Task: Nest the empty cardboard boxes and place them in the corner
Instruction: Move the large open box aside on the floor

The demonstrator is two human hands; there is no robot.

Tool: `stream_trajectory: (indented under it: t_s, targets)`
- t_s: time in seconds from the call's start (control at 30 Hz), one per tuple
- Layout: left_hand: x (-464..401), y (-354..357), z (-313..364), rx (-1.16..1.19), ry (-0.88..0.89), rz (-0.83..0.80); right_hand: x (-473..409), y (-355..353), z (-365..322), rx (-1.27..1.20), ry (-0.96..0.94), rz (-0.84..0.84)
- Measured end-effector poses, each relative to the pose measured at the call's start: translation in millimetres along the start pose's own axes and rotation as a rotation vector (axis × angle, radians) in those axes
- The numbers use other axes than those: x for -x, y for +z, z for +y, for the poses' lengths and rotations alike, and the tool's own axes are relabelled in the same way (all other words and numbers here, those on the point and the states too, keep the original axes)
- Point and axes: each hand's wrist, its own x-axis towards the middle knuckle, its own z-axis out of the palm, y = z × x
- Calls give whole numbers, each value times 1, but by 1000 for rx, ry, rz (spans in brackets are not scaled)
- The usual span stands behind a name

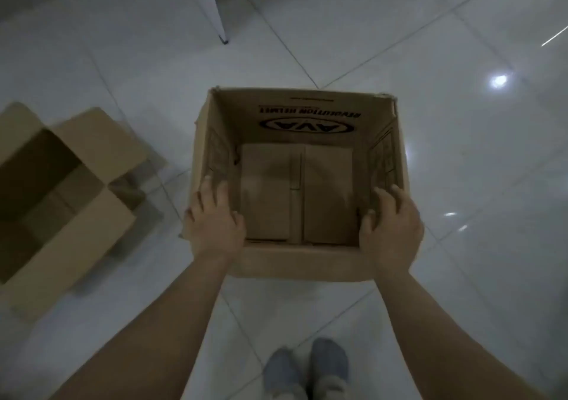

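An open brown cardboard box (304, 264) with black print on its inner far wall is held in front of me over the tiled floor. My left hand (215, 218) grips its near left corner, fingers inside the left wall. My right hand (390, 227) grips the near right corner the same way. The box is empty, and its bottom flaps show. A second, larger cardboard box (61, 246) sits open on the floor at the left, flaps spread outward, its inside dark.
Glossy white floor tiles (461, 153) surround the boxes, with light reflections at the right. A thin white furniture leg (215, 15) stands at the top centre. My two feet in grey slippers (307, 366) are below the held box.
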Motion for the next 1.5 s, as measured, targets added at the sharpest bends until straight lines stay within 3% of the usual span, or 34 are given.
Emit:
stream_trajectory:
  t_s: [0.1,0.23,0.53,0.77,0.83,0.9,1.07,1.27,1.5]
  targets:
    - [-13,33,-3,38,-187,99,-1,28,34,71,213,131]
    - [-23,54,-9,156,-232,277,-8,50,50,-39,336,122]
    - [-41,53,-4,287,-479,397,-85,64,27,-52,48,60]
    - [-62,39,-9,459,-444,316,-151,74,-9,-78,-185,-47]
    - [-54,32,-19,577,-359,244,-155,71,-12,-60,-256,-83]
    - [-37,28,-26,552,-294,107,-151,63,-11,-17,-292,-121]
    - [-4,34,-21,539,-370,-156,-131,50,13,79,-392,-467]
    - [-22,38,2,383,-437,-18,-154,53,4,283,-492,-452]
    - [-53,24,1,238,-407,29,-215,62,-31,341,-629,-478]
